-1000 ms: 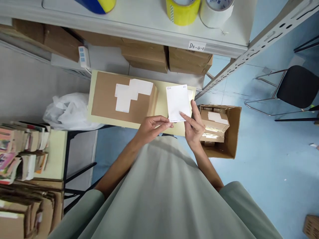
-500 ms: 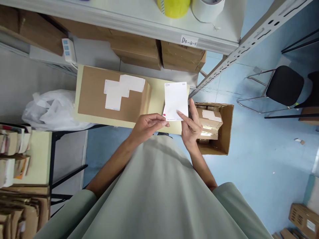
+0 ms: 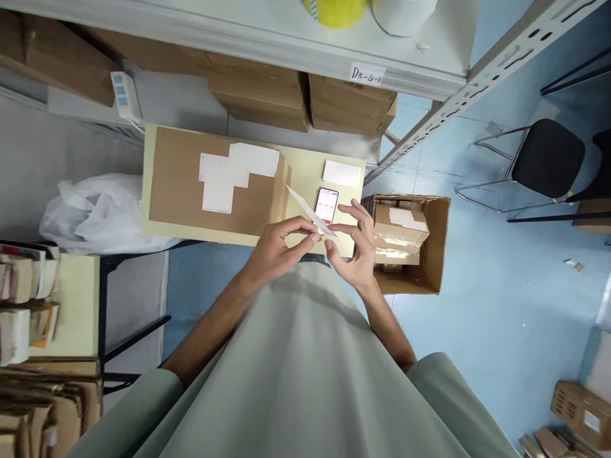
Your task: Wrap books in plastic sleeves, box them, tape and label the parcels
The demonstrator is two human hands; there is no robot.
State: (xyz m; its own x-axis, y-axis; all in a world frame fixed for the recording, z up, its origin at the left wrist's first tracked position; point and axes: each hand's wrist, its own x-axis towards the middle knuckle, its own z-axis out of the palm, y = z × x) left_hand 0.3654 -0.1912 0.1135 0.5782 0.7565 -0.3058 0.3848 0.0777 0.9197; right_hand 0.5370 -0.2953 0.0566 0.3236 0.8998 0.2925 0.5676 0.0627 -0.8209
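Note:
My left hand (image 3: 289, 248) pinches a white label sheet (image 3: 304, 205) by its near end, thumb against fingers. The sheet is tilted, so I see it nearly edge-on. My right hand (image 3: 356, 245) has its fingers spread, with the index fingertip at the sheet's lower right corner; whether it touches, I cannot tell. Behind the sheet, a phone (image 3: 328, 202) with a lit timer screen lies on the pale yellow table (image 3: 305, 165). Farther back is a white stack of labels or a small white box (image 3: 341, 173). To the left, a cardboard box (image 3: 174, 178) bears several white labels (image 3: 217, 184).
An open carton (image 3: 432, 254) with smaller boxes stands right of the table. A grey shelf (image 3: 267, 44) with tape rolls overhangs the far side. A white plastic bag (image 3: 95, 213) and a power strip (image 3: 125, 95) are at left. A black chair (image 3: 548, 159) stands farther right.
The white sheet has turned from facing me to nearly edge-on and swung left, uncovering the phone and the white stack. My right hand's fingers have come off the sheet's face and spread.

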